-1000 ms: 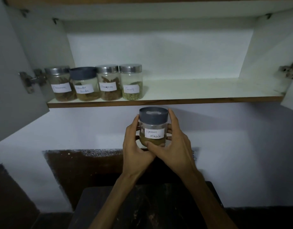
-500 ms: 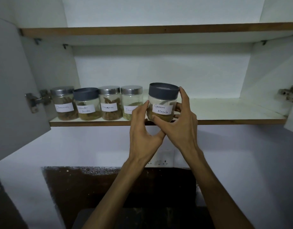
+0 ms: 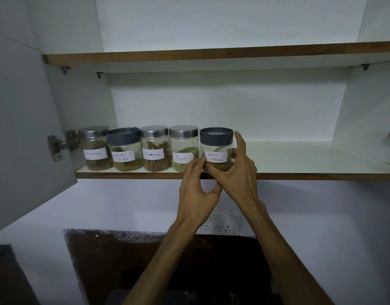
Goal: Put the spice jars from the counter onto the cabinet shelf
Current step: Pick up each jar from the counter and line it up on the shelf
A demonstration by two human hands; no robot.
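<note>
The Garam Masala jar (image 3: 216, 138), clear with a dark grey lid and a white label, stands on the white cabinet shelf (image 3: 299, 157) near its front edge, right beside the Fennel jar (image 3: 183, 150). My left hand (image 3: 196, 194) holds the jar's lower left side with its fingertips. My right hand (image 3: 238, 179) wraps the right side, thumb across the front base, index finger raised beside the lid. Left of Fennel stand a Cinnamon jar (image 3: 154, 148), a Coriander Powder jar (image 3: 123, 150) and another Cinnamon jar (image 3: 95, 148).
An upper shelf (image 3: 211, 52) runs above. The left cabinet door (image 3: 24, 128) hangs open on a metal hinge (image 3: 57, 146). A wall socket (image 3: 220, 225) sits under the shelf, above the dark counter (image 3: 145, 260). The shelf's right half is bare.
Both hands lifted the Garam Masala jar from below the shelf up onto it and set it beside the Fennel jar. My view tilted upward.
</note>
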